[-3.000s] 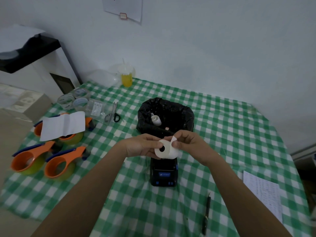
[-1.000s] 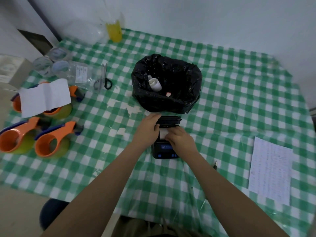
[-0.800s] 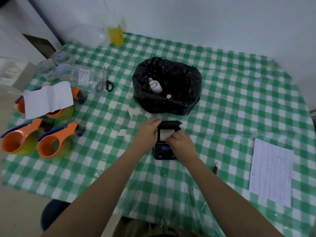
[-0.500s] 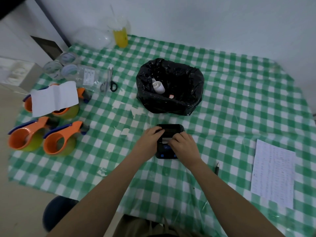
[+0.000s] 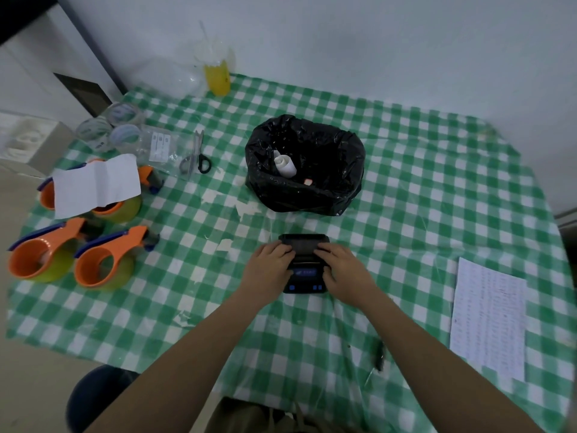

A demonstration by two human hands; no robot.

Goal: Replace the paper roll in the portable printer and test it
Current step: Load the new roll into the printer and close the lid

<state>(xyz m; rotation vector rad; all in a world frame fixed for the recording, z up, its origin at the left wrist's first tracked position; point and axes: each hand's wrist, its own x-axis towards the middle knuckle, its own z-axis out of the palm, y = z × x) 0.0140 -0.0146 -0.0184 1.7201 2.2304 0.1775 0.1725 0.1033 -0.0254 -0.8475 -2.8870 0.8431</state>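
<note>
The small black portable printer [image 5: 304,245] lies flat on the green checked tablecloth [image 5: 406,198], its lid down and its blue-lit panel facing me. My left hand [image 5: 269,266] grips its left side, fingertips pressing on the lid. My right hand [image 5: 342,268] holds the right side the same way. No paper roll shows; it is hidden inside the printer. An old white roll [image 5: 284,165] lies in the black bin bag [image 5: 327,195] just behind the printer.
Three orange tape dispensers [image 5: 100,264] and a white sheet [image 5: 95,184] sit at the left. Scissors [image 5: 196,156], clear tape rolls [image 5: 93,131] and a yellow drink cup [image 5: 217,78] are at the back left. A printed sheet [image 5: 488,317] and a pen [image 5: 379,359] lie at the right.
The white roll went from my hands into the printer. The lid, open a second ago, has come down, and both hands now press on it.
</note>
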